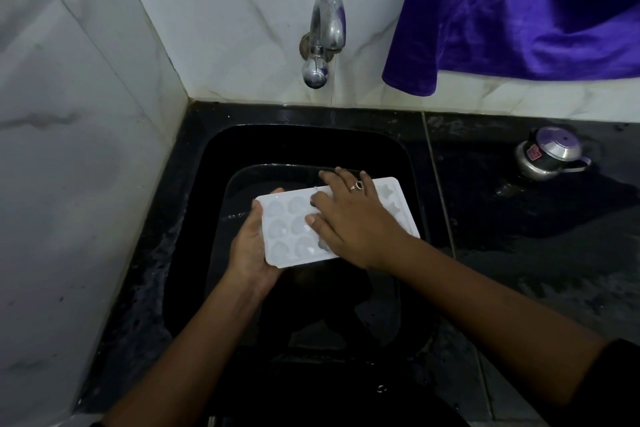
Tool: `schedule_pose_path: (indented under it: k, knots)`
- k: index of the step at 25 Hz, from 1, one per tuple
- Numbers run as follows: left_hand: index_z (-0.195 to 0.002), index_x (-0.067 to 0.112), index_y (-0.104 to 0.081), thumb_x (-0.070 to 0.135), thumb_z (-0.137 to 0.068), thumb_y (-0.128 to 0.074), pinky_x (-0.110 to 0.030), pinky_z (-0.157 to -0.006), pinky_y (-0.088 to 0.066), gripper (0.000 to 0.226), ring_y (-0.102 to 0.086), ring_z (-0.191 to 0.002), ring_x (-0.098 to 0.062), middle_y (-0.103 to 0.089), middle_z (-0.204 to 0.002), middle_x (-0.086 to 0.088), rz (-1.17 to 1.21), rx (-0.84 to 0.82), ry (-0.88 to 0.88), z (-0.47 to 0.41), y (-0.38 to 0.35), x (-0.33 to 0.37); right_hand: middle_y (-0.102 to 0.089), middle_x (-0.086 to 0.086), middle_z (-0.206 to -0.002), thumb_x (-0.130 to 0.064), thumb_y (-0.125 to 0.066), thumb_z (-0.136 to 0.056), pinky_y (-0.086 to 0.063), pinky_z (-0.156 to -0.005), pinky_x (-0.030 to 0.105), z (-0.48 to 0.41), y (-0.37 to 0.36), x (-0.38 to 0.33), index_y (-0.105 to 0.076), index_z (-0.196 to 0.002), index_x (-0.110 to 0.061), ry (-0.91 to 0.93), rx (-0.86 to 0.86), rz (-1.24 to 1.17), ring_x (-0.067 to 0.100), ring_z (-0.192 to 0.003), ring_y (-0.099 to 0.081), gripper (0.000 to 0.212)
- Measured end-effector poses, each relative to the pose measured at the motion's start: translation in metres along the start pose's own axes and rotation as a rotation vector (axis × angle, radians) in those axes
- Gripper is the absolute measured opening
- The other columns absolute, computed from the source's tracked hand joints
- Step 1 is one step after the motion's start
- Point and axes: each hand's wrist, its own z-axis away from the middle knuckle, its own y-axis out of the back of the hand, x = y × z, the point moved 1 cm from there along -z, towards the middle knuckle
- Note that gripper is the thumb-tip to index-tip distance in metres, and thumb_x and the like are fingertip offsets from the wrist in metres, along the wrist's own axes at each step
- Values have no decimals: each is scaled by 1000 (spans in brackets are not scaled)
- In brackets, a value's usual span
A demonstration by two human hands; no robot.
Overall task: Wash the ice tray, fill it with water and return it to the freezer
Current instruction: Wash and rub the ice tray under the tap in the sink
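A white ice tray (289, 229) with rounded, shaped cavities is held level over the black sink (207, 163). My left hand (251, 250) grips its near-left end, thumb on the rim and fingers underneath. My right hand (349, 218), a ring on one finger, lies flat on the tray's top with the fingers spread across the cavities and covers its middle. The chrome tap (323, 38) on the tiled wall stands above the sink; no water stream is visible.
A black basin sits inside the sink under the tray. A small steel kettle (549, 158) stands on the wet black counter (519, 218) at right. A purple cloth (502, 10) hangs at top right. White tiled walls close the left and back.
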Motion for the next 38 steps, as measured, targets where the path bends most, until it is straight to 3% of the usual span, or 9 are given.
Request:
schedule_pose_path:
  k: [2, 6, 10, 14, 18, 26, 30, 34, 38]
  knots:
    - [-142, 19, -60, 51, -109, -40, -58, -92, -61, 50, -69, -120, -39, -66, -140, -19, 7, -10, -6, -2, 4, 4, -26, 14, -167, -54, -21, -106, -6, -125, 64, 5, 0, 4, -49, -146, -33, 34, -5, 5, 37, -156, -15, 53]
    - [-151, 21, -53, 53, -109, -41, -60, -103, -54, 54, -59, -135, -43, -62, -146, -20, -14, 0, 16, -5, 3, -1, -31, 14, -165, -55, -16, -102, -8, -124, 64, -3, 7, 1, -58, -130, -28, -57, 31, -16, 37, -155, -18, 57]
    - [-139, 21, -62, 50, -109, -39, -54, -80, -64, 47, -72, -114, -39, -70, -135, -18, -3, 13, -27, -3, 0, 9, -30, 13, -165, -53, -22, -106, -7, -124, 66, 4, 0, 1, -53, -141, -33, -12, 45, 15, 37, -155, -19, 51]
    - [-149, 22, -56, 54, -109, -38, -57, -87, -62, 54, -65, -127, -42, -65, -142, -18, -30, 20, 11, -3, -5, 7, -32, 14, -164, -54, -18, -102, -6, -124, 65, -3, 5, -5, -58, -132, -28, -82, 53, -6, 37, -155, -21, 57]
    - [-145, 19, -59, 49, -110, -37, -50, -74, -65, 51, -76, -106, -35, -72, -132, -17, -16, 24, -39, 3, -6, 13, -31, 14, -164, -55, -18, -104, -7, -125, 64, 6, 6, -3, -52, -144, -28, -45, 78, -30, 37, -154, -22, 59]
    - [-134, 23, -65, 52, -108, -37, -54, -82, -63, 47, -77, -101, -34, -74, -128, -17, 1, -39, 34, 9, -24, 1, -31, 12, -165, -54, -20, -104, -4, -125, 63, -2, 11, -20, -59, -133, -31, -16, 67, -56, 34, -156, -18, 53]
    - [-143, 25, -61, 53, -109, -38, -56, -87, -61, 50, -74, -110, -36, -70, -134, -17, 16, -42, 38, 7, -17, 5, -31, 14, -165, -52, -26, -107, -7, -124, 65, 0, 9, -17, -55, -141, -30, 57, 55, 3, 36, -156, -18, 50]
    - [-147, 23, -58, 54, -108, -39, -59, -100, -55, 53, -65, -127, -40, -66, -140, -18, 1, -42, 56, 5, -15, 0, -31, 14, -165, -51, -27, -107, -7, -124, 65, -3, 11, -18, -60, -132, -29, 23, 45, 16, 37, -156, -18, 47]
    - [-137, 22, -65, 52, -108, -40, -54, -88, -62, 49, -75, -107, -35, -73, -129, -17, 17, -18, 32, 8, -17, 2, -31, 13, -165, -54, -20, -105, -7, -124, 65, -3, 9, -17, -56, -138, -32, 46, 27, 2, 36, -156, -18, 53]
